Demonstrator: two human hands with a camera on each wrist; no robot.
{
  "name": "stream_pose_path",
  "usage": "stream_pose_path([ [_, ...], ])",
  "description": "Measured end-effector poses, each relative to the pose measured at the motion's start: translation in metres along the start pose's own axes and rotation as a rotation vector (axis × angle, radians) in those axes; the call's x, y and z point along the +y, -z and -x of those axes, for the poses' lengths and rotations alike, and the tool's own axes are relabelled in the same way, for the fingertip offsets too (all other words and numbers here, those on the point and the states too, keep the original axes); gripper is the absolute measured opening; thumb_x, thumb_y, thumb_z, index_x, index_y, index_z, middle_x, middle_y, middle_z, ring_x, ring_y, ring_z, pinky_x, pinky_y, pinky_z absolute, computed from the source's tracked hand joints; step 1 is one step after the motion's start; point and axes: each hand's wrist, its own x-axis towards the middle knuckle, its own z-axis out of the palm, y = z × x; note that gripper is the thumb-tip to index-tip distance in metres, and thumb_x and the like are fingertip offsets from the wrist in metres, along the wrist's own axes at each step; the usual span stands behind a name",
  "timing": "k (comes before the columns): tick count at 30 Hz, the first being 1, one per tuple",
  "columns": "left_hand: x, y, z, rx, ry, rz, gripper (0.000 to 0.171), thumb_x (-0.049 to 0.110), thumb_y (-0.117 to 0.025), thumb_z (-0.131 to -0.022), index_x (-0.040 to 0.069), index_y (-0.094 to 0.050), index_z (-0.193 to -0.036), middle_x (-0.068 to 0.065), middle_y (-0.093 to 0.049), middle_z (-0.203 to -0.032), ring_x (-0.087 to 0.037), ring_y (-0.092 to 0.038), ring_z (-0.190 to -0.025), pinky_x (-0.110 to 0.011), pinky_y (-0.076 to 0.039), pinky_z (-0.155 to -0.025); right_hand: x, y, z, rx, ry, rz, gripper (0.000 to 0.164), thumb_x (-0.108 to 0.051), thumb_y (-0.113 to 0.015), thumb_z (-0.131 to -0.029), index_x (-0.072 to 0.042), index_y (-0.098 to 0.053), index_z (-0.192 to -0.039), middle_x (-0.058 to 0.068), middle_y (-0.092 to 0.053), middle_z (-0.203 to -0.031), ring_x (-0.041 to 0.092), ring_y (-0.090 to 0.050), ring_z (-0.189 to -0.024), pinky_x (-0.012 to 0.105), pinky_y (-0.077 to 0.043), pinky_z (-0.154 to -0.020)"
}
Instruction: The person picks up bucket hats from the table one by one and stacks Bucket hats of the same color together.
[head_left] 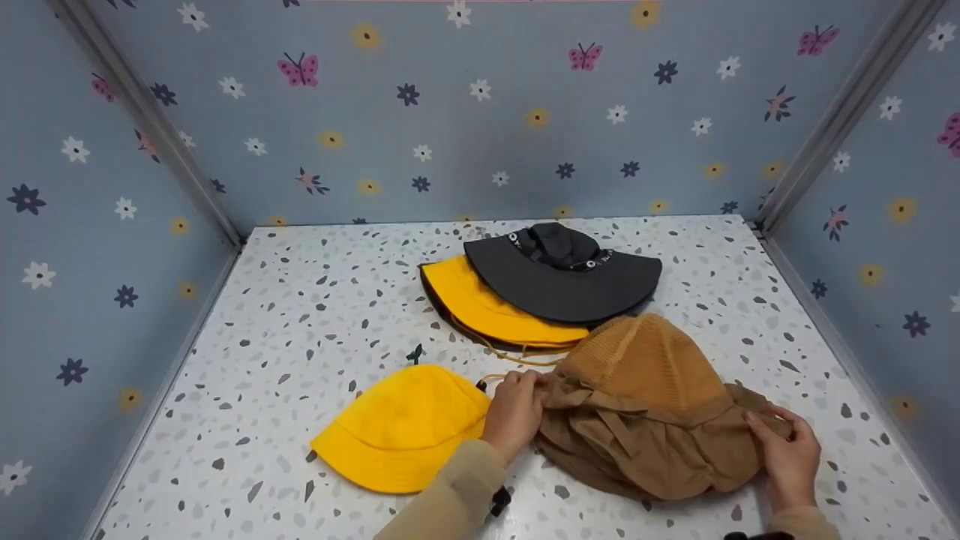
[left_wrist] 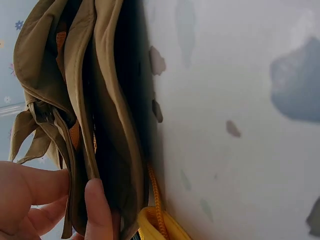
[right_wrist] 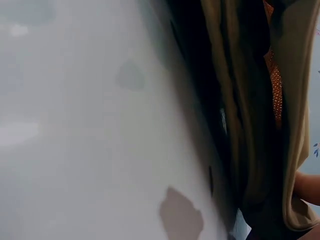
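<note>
A brown sun hat (head_left: 660, 442) with a tan mesh crown and a floppy, wrinkled brim is held between both hands. My left hand (head_left: 516, 412) pinches the brim's left side; in the left wrist view, the thumb and fingers (left_wrist: 97, 210) grip layers of its fabric. At the opposite side, my right hand (head_left: 795, 454) grips the brim's edge, and the right wrist view catches only a bit of that hand beside the cloth. The brim hangs in folds low over the tabletop. Close by the left wrist lies a yellow bucket hat (head_left: 405, 427) with a small green sprout on top, partly hidden by that forearm.
Behind the brown hat, a dark grey wide-brimmed hat (head_left: 570, 289) overlaps another yellow hat (head_left: 487, 300) with a dark underside and a cord. The speckled white table (head_left: 262, 360) is bounded by flower-patterned panels (head_left: 480, 112) at the back and both sides.
</note>
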Motion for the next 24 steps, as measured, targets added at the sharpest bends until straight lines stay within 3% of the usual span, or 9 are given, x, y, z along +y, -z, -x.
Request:
stream_pose_path([
  [3,0.0002,-0.0019,0.0012,0.027,-0.015,-0.047,0.013,0.017,-0.065,-0.096,0.015,-0.066,-0.109,-0.009,-0.061,-0.11,-0.028,-0.056,-0.102,-0.04,-0.052,-0.084,-0.0001,0.0003,-0.0001,-0.004,0.018,0.033,0.039,-0.017,-0.077,-0.087,-0.012,-0.058,-0.12,-0.029,-0.054,-0.089,-0.014,-0.052,-0.081,0.004,-0.044,-0.074],
  [10,-0.0004,-0.0032,0.001,0.097,-0.056,-0.124,0.017,0.017,-0.072,-0.091,0.016,-0.069,-0.108,-0.01,-0.062,-0.113,-0.029,-0.05,-0.101,-0.037,-0.05,-0.079,-0.0001,0.0014,-0.0014,-0.013,0.089,0.221,0.044,-0.02,-0.072,-0.091,-0.003,-0.055,-0.129,-0.033,-0.049,-0.088,-0.018,-0.048,-0.081,0.002,-0.04,-0.078],
  [17,-0.0037,-0.0051,-0.001,0.063,-0.048,-0.136,0.017,0.018,-0.071,-0.092,0.016,-0.069,-0.11,-0.009,-0.063,-0.113,-0.029,-0.05,-0.104,-0.038,-0.049,-0.083,0.0003,0.0008,-0.0024,-0.008,0.069,0.26,0.046,-0.026,-0.071,-0.092,-0.006,-0.056,-0.13,-0.024,-0.048,-0.103,-0.012,-0.04,-0.098,0.011,-0.034,-0.094],
  [24,-0.0095,-0.0046,-0.0074,0.002,-0.012,-0.121,0.01,0.02,-0.07,-0.093,0.017,-0.069,-0.102,-0.006,-0.063,-0.104,-0.026,-0.049,-0.098,-0.037,-0.045,-0.083,-0.0004,0.0007,-0.004,-0.02,0.035,0.209,0.043,-0.023,-0.076,-0.088,-0.01,-0.059,-0.125,-0.024,-0.051,-0.1,-0.009,-0.044,-0.097,0.015,-0.035,-0.1],
])
